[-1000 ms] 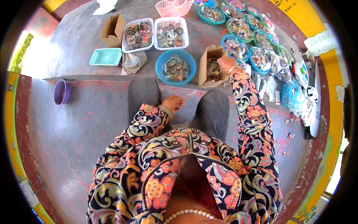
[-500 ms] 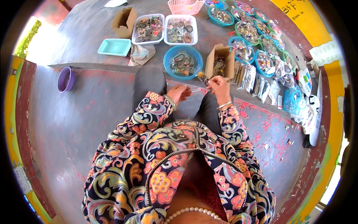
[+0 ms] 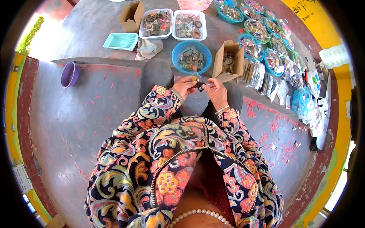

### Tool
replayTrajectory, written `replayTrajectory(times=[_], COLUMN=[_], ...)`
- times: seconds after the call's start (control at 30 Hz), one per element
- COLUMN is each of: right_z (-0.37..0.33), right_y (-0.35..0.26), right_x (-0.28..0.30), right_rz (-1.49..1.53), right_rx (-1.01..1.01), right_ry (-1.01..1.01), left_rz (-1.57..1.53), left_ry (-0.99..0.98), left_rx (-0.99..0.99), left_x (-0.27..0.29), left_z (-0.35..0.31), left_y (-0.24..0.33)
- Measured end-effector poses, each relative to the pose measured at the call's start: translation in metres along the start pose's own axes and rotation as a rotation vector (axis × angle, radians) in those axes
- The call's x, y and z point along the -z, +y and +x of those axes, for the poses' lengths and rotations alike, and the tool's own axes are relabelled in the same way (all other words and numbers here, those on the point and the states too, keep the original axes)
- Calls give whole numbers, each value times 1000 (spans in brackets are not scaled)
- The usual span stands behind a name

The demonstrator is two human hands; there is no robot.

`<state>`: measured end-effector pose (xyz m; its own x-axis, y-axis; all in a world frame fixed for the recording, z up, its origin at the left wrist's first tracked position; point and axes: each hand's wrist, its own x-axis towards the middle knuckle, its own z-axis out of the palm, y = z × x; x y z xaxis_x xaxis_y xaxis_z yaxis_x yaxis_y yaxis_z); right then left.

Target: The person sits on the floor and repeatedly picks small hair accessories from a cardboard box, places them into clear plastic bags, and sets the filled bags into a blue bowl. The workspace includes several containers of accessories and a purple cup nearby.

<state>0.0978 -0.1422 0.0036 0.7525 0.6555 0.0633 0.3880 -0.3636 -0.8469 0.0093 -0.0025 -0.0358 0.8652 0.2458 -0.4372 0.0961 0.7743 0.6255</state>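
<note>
Between my two hands, just above my knees, is a small dark beaded bracelet (image 3: 200, 86); its details are too small to make out. My left hand (image 3: 184, 87) pinches its left side with the fingertips, and my right hand (image 3: 217, 93) has its thumb and fingers closed on the right side. Just beyond them stands a round blue bowl (image 3: 174, 63) with bracelets in clear plastic bags. An open cardboard box (image 3: 238, 72) with more dark pieces is to the right of the bowl, past my right hand.
Two white tubs (image 3: 174, 35) of trinkets, a turquoise basket (image 3: 121, 35) and another cardboard box (image 3: 130, 17) stand farther back. Several filled basins (image 3: 254, 57) and bagged packets (image 3: 254, 76) lie at right. A purple bowl (image 3: 70, 75) sits at left. The raised ledge (image 3: 95, 59) crosses ahead.
My right hand has brought the dark bracelet from beside the box leftward to my left hand. My left hand, earlier lower with loosely curled fingers, has risen and closed on it.
</note>
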Motion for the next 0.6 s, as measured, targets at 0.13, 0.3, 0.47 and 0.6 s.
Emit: replayTrajectory(times=[0.13,0.3,0.47,0.6], right_z=[2,0,-2,-2], right_y=[34,33,31,25], right_x=[-6,-7,-10,-9], right_rz=[529,599,609,553], right_rx=[-283,-327,-328,-353], right_ry=[-148,-278,-288,-306], left_rz=[2,-33,97,139], left_ry=[-130,-85,-38,4], left_rx=[61,97,132,130], left_x=[0,0,1,0], left_z=[3,3,2,0], left_y=[-2,-5,-5,-7])
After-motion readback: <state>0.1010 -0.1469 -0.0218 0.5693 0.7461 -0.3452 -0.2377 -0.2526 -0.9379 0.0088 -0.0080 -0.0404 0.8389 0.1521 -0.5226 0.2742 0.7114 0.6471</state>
